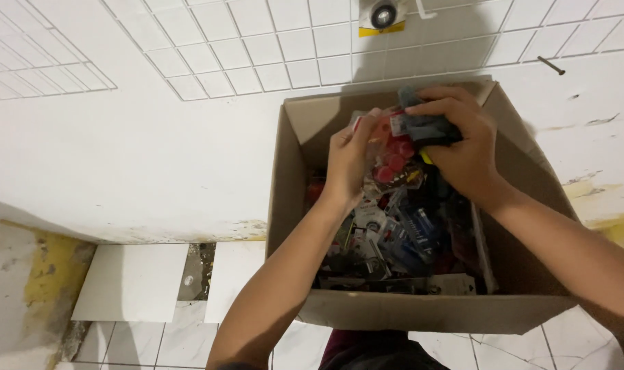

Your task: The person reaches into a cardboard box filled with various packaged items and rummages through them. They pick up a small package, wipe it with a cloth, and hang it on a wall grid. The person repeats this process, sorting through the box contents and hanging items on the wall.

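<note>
The left hand (350,164) pinches a clear packet of red caps (392,156) above the cardboard box (422,312); the right hand (459,147) is closed on a dark bundle (428,127) just beside it; the packet hangs lengthwise between both hands, nearer the left one.

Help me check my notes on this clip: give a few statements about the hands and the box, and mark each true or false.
1. Both hands are over an open cardboard box. True.
2. The left hand holds a clear packet of red round pieces. True.
3. The right hand is empty. False: it grips a dark item.
4. The box is empty. False: it is full of packaged goods.
</note>
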